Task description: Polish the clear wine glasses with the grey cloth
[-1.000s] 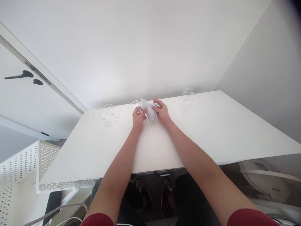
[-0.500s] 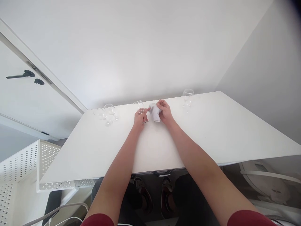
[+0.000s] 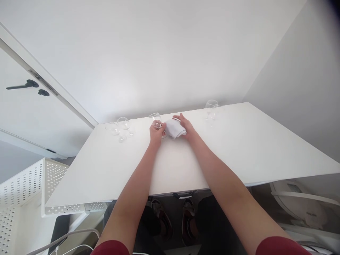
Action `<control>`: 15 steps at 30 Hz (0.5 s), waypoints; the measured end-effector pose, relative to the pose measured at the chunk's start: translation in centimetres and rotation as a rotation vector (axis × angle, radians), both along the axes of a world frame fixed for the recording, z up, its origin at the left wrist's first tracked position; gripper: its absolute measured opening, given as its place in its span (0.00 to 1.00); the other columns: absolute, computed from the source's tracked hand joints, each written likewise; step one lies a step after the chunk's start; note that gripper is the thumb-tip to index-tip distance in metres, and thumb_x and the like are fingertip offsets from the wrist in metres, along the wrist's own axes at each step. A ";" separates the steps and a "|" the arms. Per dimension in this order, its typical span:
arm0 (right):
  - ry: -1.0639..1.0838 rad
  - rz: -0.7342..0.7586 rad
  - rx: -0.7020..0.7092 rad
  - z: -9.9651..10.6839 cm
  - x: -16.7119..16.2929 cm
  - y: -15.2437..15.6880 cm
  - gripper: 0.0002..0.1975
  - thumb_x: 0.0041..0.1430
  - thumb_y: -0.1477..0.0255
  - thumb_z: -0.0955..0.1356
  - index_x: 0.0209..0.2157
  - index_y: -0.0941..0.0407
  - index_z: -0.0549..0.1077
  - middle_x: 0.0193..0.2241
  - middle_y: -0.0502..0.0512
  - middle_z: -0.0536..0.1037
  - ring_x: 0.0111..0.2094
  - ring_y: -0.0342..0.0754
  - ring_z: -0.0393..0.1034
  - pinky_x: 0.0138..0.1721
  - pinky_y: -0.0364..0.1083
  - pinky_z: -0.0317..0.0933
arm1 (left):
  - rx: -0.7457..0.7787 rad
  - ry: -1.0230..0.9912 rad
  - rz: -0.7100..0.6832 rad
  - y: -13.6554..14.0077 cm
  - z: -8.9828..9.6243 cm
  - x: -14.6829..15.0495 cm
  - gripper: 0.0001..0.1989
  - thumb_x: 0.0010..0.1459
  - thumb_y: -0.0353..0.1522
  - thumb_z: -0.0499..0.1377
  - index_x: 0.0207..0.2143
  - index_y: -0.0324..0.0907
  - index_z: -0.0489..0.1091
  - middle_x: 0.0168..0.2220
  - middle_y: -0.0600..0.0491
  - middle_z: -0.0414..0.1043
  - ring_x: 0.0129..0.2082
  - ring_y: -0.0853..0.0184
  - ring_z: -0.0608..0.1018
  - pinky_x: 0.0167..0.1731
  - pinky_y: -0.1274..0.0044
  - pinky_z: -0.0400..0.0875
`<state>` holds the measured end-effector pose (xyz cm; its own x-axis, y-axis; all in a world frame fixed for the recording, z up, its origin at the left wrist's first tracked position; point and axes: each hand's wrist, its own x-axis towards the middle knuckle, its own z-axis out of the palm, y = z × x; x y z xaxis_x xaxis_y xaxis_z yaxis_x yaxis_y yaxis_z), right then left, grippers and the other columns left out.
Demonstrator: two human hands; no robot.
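Observation:
Over the far middle of the white table (image 3: 106,177), my left hand (image 3: 156,131) is closed around a clear wine glass (image 3: 155,116). The bowl shows above my fingers, and part of the foot peeks out below them. A pale grey-white cloth (image 3: 174,129) is held by my right hand (image 3: 186,126), fingers at its far and right edges. Its left edge meets my left thumb and fingers. Whether the cloth touches the glass is hidden.
Clear stemmed glasses (image 3: 123,124) stand at the table's far left, and more glasses (image 3: 211,105) at the far right edge. A white perforated rack (image 3: 54,177) is beside the table's left side. Behind is a white wall; a door with a dark handle (image 3: 29,84) is at left.
The cloth has been spread wider and now reaches my left fingers. My left hand has turned slightly with the glass, and my right fingers have shifted along the cloth.

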<state>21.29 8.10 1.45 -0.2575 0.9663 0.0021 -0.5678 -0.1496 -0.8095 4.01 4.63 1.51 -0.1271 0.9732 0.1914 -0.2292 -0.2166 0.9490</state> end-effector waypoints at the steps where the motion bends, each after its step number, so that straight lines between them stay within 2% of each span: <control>1: -0.025 0.100 -0.025 0.0 0.0 -0.1 0.24 0.52 0.52 0.78 0.42 0.54 0.74 0.38 0.55 0.80 0.36 0.51 0.74 0.37 0.49 0.70 | 0.000 -0.015 0.040 0.1 0.0 -0.1 0.26 0.48 0.45 0.76 0.35 0.45 0.64 0.26 0.62 0.67 0.15 0.79 0.61 0.19 0.79 0.65; 5: -0.158 0.447 -0.064 0.1 0.3 -0.7 0.16 0.53 0.65 0.79 0.38 0.58 0.76 0.35 0.59 0.83 0.35 0.52 0.76 0.37 0.48 0.71 | 0.003 -0.014 0.119 0.2 -0.1 -0.5 0.26 0.48 0.46 0.75 0.36 0.45 0.63 0.25 0.62 0.66 0.16 0.78 0.62 0.19 0.80 0.63; 8: -0.197 0.546 -0.097 0.3 0.7 -0.9 0.13 0.52 0.71 0.79 0.37 0.58 0.76 0.35 0.60 0.84 0.36 0.53 0.78 0.38 0.48 0.72 | 0.030 0.000 0.132 0.3 -0.2 -0.6 0.26 0.49 0.47 0.74 0.36 0.45 0.63 0.25 0.62 0.65 0.18 0.78 0.63 0.18 0.81 0.59; 12: -0.104 0.454 -0.059 0.4 1.0 -0.7 0.10 0.49 0.74 0.77 0.34 0.58 0.75 0.31 0.56 0.83 0.33 0.51 0.77 0.37 0.48 0.71 | -0.002 -0.010 0.078 0.3 -0.3 -0.6 0.25 0.51 0.46 0.73 0.35 0.46 0.62 0.20 0.65 0.57 0.16 0.77 0.60 0.19 0.81 0.59; 15: 0.056 0.207 -0.056 0.2 1.0 0.0 0.07 0.50 0.73 0.74 0.30 0.56 0.73 0.27 0.51 0.79 0.29 0.47 0.74 0.32 0.45 0.69 | -0.066 0.029 0.022 0.2 -0.3 -0.5 0.23 0.52 0.46 0.72 0.36 0.46 0.63 0.16 0.66 0.55 0.15 0.75 0.60 0.21 0.79 0.64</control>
<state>22.25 8.05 1.63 -0.4512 0.8919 -0.0307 -0.5639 -0.3117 -0.7647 3.48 4.79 1.22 -0.1436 0.9809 0.1312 -0.1976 -0.1583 0.9674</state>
